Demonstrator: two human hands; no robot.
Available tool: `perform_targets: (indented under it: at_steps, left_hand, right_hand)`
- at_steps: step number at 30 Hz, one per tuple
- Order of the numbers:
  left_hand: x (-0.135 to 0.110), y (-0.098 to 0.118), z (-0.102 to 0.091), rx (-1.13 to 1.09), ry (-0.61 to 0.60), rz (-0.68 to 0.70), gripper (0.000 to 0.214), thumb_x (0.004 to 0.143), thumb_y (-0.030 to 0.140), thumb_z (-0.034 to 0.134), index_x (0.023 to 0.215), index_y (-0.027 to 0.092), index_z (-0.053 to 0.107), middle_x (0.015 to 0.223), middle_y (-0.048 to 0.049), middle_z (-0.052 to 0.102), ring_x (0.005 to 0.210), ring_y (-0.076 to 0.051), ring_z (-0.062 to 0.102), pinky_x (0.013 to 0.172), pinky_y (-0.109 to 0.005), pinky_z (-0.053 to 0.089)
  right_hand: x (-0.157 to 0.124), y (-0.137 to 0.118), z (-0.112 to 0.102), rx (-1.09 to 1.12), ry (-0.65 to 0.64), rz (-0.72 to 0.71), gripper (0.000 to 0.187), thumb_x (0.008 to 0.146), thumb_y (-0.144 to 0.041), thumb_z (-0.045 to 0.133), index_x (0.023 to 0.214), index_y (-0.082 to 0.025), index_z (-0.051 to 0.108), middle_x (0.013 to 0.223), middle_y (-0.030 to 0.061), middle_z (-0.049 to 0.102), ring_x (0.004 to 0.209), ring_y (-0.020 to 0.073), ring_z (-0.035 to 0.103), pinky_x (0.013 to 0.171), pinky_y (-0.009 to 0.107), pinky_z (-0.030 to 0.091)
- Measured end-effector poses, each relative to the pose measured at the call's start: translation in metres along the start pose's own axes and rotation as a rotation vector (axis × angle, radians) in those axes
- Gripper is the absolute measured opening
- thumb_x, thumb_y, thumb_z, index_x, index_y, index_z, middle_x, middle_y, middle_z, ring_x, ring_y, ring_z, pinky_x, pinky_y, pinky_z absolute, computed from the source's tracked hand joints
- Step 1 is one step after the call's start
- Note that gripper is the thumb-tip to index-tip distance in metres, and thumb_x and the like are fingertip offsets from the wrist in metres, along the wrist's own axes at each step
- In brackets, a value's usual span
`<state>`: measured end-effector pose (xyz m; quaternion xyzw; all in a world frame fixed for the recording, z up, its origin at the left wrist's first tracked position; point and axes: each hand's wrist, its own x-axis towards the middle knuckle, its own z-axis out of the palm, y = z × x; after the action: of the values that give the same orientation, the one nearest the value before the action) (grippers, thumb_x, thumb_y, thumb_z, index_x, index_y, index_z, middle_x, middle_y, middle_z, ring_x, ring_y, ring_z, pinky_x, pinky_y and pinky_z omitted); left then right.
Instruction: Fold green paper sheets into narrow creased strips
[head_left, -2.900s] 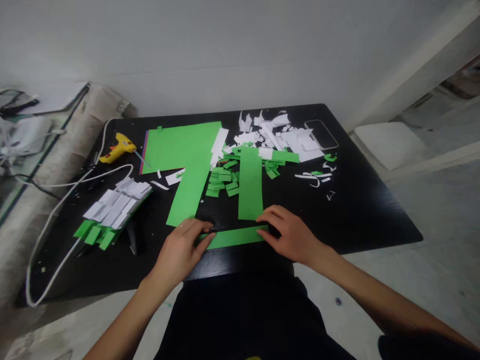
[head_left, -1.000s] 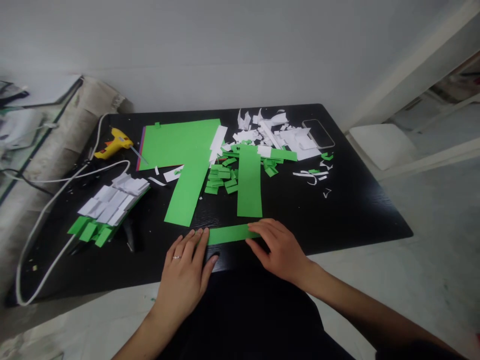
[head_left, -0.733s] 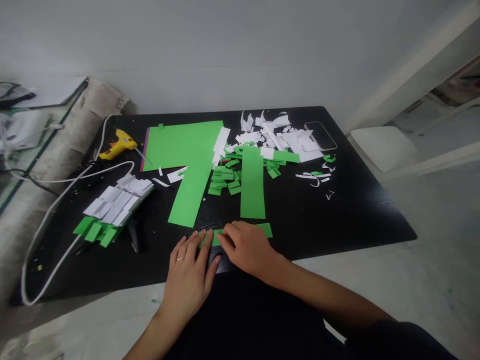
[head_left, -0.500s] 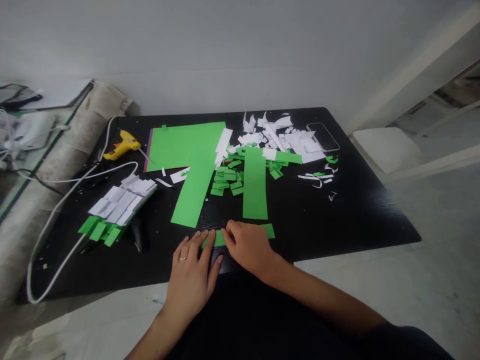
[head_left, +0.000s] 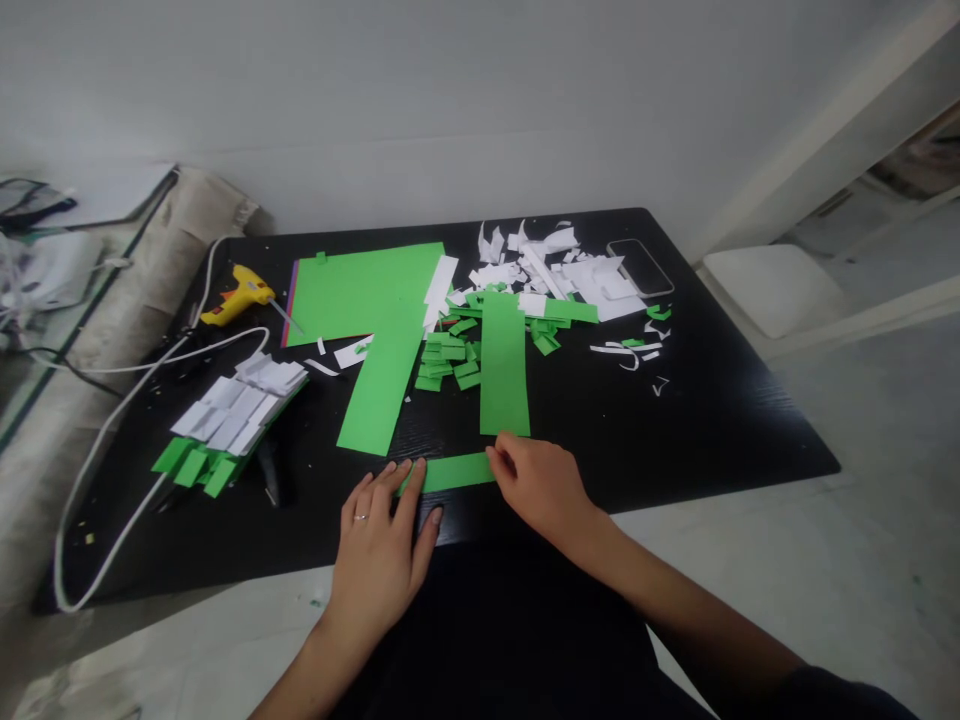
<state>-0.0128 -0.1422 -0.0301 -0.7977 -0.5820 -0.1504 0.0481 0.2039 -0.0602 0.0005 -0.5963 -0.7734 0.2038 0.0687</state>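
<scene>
A narrow green paper strip [head_left: 456, 471] lies crosswise near the front edge of the black table [head_left: 697, 420]. My left hand [head_left: 384, 545] lies flat with fingers stretched out, its fingertips pressing the strip's left end. My right hand [head_left: 541, 483] rests on the strip's right part, fingers curled down onto the paper. Just behind the strip lie a tall upright green strip [head_left: 503, 364] and a slanted green strip [head_left: 382, 381].
A large green sheet [head_left: 360, 291] lies at the back. Small green pieces [head_left: 448, 362] and white scraps [head_left: 559, 265] are heaped behind. A yellow glue gun [head_left: 234, 295] with a white cable [head_left: 112, 420], a stack of white and green folded pieces [head_left: 225, 420] and a phone [head_left: 640, 266] also lie here.
My right hand slid left along the strip until it met my left fingertips, then moved back to the right. My left hand went flat and stayed on the strip's left end.
</scene>
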Motion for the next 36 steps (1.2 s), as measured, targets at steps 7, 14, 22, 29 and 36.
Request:
perform_targets:
  at_steps: [7, 14, 22, 29, 36]
  left_hand:
    - [-0.001, -0.001, 0.001, 0.0, -0.018, -0.021, 0.049, 0.102, 0.033, 0.055, 0.146, 0.011, 0.052, 0.129, -0.0204, 0.065, 0.127, -0.037, 0.058, 0.109, -0.055, 0.043]
    - [-0.001, -0.001, 0.0, -0.001, -0.016, -0.015, 0.049, 0.102, 0.032, 0.055, 0.145, 0.009, 0.053, 0.129, -0.0212, 0.065, 0.127, -0.038, 0.058, 0.108, -0.056, 0.043]
    - [0.0, 0.0, 0.0, 0.006, 0.001, -0.003, 0.048, 0.102, 0.032, 0.055, 0.144, 0.008, 0.054, 0.127, -0.0212, 0.065, 0.126, -0.038, 0.058, 0.108, -0.055, 0.043]
    - [0.0, -0.001, 0.0, 0.011, 0.0, 0.002, 0.049, 0.102, 0.032, 0.056, 0.144, 0.006, 0.054, 0.127, -0.0216, 0.064, 0.126, -0.038, 0.057, 0.108, -0.055, 0.042]
    - [0.0, 0.0, -0.002, -0.009, -0.016, -0.016, 0.05, 0.102, 0.031, 0.055, 0.145, 0.007, 0.053, 0.128, -0.0209, 0.063, 0.127, -0.038, 0.056, 0.11, -0.055, 0.041]
  right_hand:
    - [-0.005, 0.024, -0.013, 0.042, -0.006, 0.07, 0.028, 0.102, -0.029, 0.054, 0.075, -0.021, 0.059, 0.066, -0.0005, 0.067, 0.058, 0.0152, 0.06, 0.054, 0.028, 0.025]
    - [-0.008, 0.041, -0.022, 0.069, -0.017, 0.121, 0.029, 0.101, -0.03, 0.054, 0.073, -0.021, 0.056, 0.064, -0.0015, 0.066, 0.052, 0.0137, 0.056, 0.053, 0.027, 0.026]
    - [-0.008, 0.046, -0.028, 0.104, -0.014, 0.163, 0.03, 0.099, -0.03, 0.054, 0.07, -0.021, 0.052, 0.061, -0.0018, 0.064, 0.05, 0.0133, 0.054, 0.052, 0.027, 0.027]
    - [-0.008, 0.055, -0.032, 0.153, -0.009, 0.157, 0.031, 0.098, -0.028, 0.057, 0.068, -0.022, 0.05, 0.057, -0.0031, 0.059, 0.049, 0.0133, 0.052, 0.051, 0.026, 0.03]
    - [-0.009, 0.029, -0.015, 0.424, 0.169, -0.19, 0.028, 0.103, -0.03, 0.058, 0.077, -0.021, 0.056, 0.067, -0.0014, 0.06, 0.059, 0.0133, 0.057, 0.06, 0.027, 0.042]
